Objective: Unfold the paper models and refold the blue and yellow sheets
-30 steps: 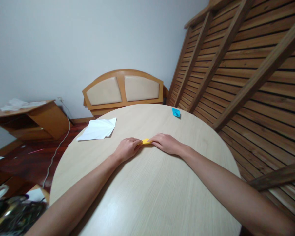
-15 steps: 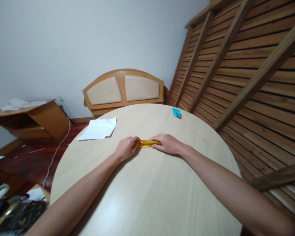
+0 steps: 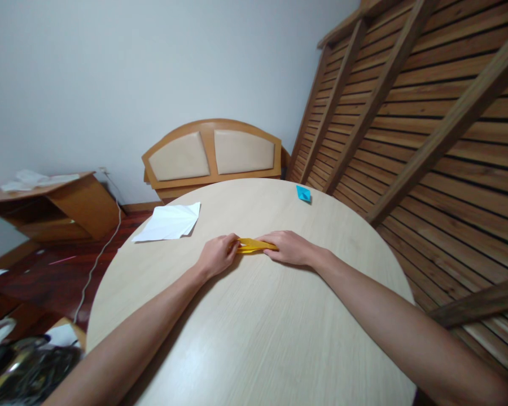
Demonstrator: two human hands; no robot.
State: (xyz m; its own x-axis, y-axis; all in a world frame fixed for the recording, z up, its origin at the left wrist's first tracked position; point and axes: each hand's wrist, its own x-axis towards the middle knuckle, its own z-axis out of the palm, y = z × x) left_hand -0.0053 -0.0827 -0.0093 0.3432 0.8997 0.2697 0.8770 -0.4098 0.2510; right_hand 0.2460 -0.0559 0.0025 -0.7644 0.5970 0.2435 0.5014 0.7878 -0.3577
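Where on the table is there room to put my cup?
The round table is bare between the two forearms and past the right hand toward the blue folded paper. It is crowded where the left hand pinches the yellow paper, and by the white paper.

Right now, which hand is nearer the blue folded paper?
Right. The right hand rests on the yellow paper, with the blue folded paper beyond it near the table's far edge. The left hand is farther off, on the yellow paper's other end.

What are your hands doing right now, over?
Left hand and right hand both pinching folded yellow paper on round table. White sheet, blue paper piece lie apart. Nothing blocking.
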